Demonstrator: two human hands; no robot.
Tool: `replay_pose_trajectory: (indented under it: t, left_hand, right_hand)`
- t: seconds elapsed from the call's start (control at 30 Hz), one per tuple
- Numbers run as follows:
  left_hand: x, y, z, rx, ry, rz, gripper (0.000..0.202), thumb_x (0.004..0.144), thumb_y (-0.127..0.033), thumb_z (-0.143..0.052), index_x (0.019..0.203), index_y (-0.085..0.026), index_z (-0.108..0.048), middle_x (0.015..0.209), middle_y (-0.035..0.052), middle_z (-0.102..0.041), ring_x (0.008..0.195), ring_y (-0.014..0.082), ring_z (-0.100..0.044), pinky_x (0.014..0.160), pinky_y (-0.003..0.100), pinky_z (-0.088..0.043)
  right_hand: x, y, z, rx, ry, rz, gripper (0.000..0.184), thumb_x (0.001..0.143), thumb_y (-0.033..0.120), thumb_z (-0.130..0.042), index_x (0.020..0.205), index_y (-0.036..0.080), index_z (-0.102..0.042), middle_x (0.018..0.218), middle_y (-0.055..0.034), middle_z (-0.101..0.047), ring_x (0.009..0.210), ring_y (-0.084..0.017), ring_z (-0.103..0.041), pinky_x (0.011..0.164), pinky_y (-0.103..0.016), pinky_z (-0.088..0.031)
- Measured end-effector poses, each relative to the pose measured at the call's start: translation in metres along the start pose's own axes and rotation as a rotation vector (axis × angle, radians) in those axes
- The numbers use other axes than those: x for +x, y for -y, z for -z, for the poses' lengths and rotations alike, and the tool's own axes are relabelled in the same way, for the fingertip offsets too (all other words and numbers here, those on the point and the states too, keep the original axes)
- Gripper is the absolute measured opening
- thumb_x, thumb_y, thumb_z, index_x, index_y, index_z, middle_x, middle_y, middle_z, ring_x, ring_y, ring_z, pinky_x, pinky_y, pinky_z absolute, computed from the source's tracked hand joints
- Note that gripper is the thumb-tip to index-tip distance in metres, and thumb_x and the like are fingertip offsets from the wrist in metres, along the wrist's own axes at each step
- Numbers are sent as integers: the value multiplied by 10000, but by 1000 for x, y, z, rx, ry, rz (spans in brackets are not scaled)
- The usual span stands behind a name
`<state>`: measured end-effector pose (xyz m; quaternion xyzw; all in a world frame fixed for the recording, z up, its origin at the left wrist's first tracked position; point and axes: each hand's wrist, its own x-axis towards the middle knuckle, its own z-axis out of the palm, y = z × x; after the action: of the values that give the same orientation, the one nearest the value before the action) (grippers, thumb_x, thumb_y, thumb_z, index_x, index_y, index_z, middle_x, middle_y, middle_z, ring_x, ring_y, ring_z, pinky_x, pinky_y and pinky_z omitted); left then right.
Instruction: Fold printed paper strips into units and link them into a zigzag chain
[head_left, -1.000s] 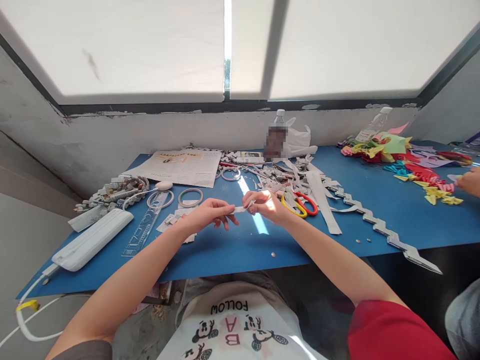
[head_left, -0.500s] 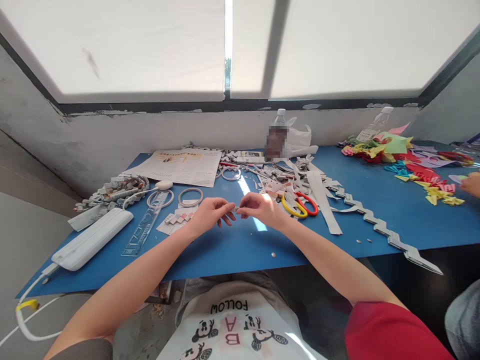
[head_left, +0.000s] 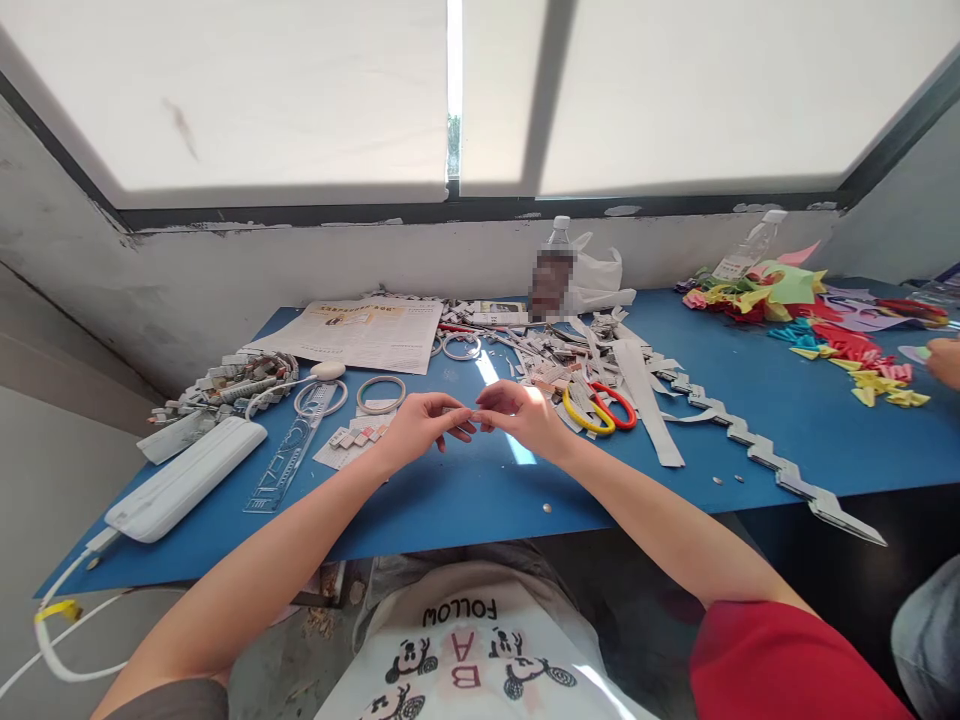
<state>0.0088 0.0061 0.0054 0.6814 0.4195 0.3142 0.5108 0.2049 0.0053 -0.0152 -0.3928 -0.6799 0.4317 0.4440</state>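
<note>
My left hand (head_left: 426, 428) and my right hand (head_left: 517, 415) meet over the middle of the table, fingertips touching. Both are closed in a pinch around a small folded piece of paper, which the fingers almost wholly hide. Just left of my left hand, a short woven strip of folded paper (head_left: 358, 437) lies on a paper sheet. To the right of my right hand are scissors (head_left: 592, 410) with yellow and red handles, beside a heap of cut paper strips (head_left: 551, 355). A long zigzag paper chain (head_left: 761, 450) stretches toward the table's right front edge.
On the blue table (head_left: 450, 510) lie a white power strip (head_left: 187, 480), a clear stencil ruler (head_left: 289, 460), tape rings (head_left: 381, 394), a newspaper (head_left: 360, 330) and a coiled paper chain (head_left: 225, 390). A bottle (head_left: 553, 275) stands behind. Another person's hand (head_left: 945, 362) is near colourful paper pieces (head_left: 862, 350).
My fingertips have drawn closer together, covering the small paper piece that showed between them before. The other person's hand has shifted slightly.
</note>
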Motion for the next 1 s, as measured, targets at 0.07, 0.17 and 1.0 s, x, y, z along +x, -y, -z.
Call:
replay_pose_trajectory:
  t: [0.07, 0.17, 1.0]
  left_hand:
    - [1, -1, 0, -19, -11, 11, 348, 788, -480, -674, 840, -136, -681, 769, 113, -743, 739, 241, -726, 444, 211, -448]
    - [1, -2, -1, -26, -49, -11, 365, 772, -496, -681, 810, -132, -668, 726, 105, -734, 721, 247, -724, 435, 214, -441]
    - [-5, -2, -5, 130, -24, -94, 306, 860, -442, -576, 940, -160, -661, 821, 88, -725, 767, 224, -713, 485, 229, -490]
  right_hand:
    - [0, 2, -1, -4, -1, -27, 357, 726, 501, -726, 856, 187, -617, 691, -18, -665, 603, -154, -643, 603, -315, -561]
    - [-1, 3, -2, -64, 83, -44, 359, 799, 529, -642, 825, 172, -641, 690, -35, -672, 607, -150, -636, 569, -291, -536]
    - [-4, 0, -1, -201, 59, 36, 437, 864, 549, -552, 648, 175, -620, 540, -18, -610, 441, -113, -540, 452, -243, -444]
